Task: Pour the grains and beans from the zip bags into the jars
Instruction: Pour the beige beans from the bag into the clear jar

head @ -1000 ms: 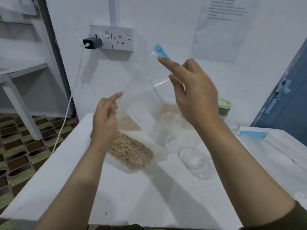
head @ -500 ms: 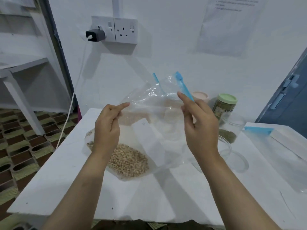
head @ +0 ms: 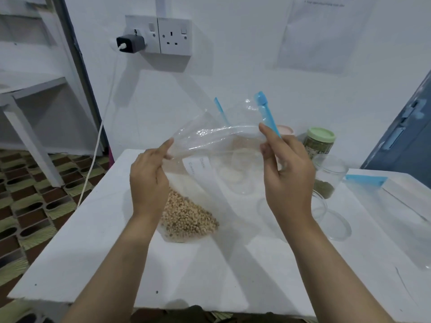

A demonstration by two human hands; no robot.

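Head view — hands (head: 149, 180) (head: 288, 177) pinch bag (head: 210, 145) top.

A white tabletop (head: 98, 248) stands against a white wall. On the wall above it is a double socket (head: 158, 34) with a black charger (head: 129, 44) plugged into its left outlet, and a white cable (head: 98, 145) hangs from the charger down past the tabletop's left edge. A printed sheet of paper (head: 324, 31) is stuck to the wall further right. To the left stands a white shelf unit (head: 28, 89) on a patterned brown and green floor (head: 25, 206). A blue door (head: 405, 138) shows at the right edge.
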